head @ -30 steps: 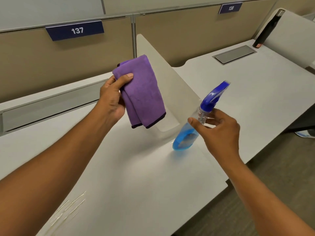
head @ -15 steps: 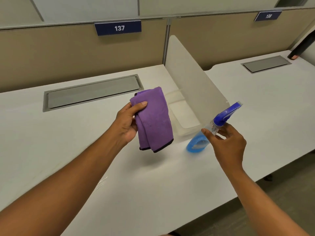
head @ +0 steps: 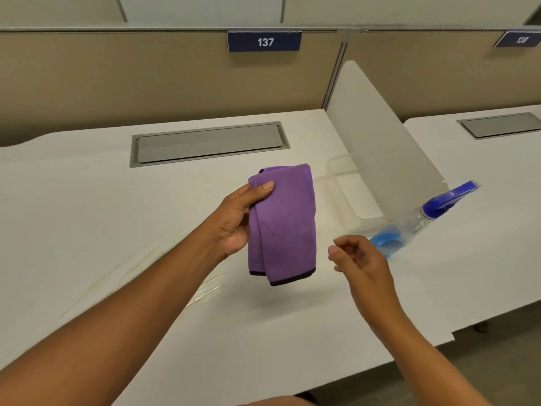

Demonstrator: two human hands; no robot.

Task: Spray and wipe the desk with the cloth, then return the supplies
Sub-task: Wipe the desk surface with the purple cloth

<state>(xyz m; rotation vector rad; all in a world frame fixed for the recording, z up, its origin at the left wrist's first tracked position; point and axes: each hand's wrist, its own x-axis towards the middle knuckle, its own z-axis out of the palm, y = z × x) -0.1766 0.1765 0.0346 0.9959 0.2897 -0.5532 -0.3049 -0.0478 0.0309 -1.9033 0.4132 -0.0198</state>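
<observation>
Your left hand [head: 234, 221] is raised above the white bench [head: 87, 224], its fingers [head: 262, 187] grasping a folded purple cloth [head: 285, 227] with a dark hem; the thumb presses on the front of the cloth near its top edge, and the cloth hangs down freely, clear of the bench surface. Your right hand [head: 358, 257] hovers to the right of the cloth, palm turned away from you, fingers loosely curled and released, holding nothing. Just beyond that hand, a clear spray bottle [head: 409, 230] with blue liquid and a blue trigger head stands on the bench, appearing tilted in this wide view, close to the foot of a frosted divider panel [head: 380, 136] that separates this bench from the next one on the right. A grey recessed cable hatch [head: 207, 143] lies flat in the bench behind the cloth. Faint wet streaks [head: 205, 295] glisten on the bench surface below your left forearm. On the tan partition wall at the back, a blue sign [head: 265, 41] reads 137.
</observation>
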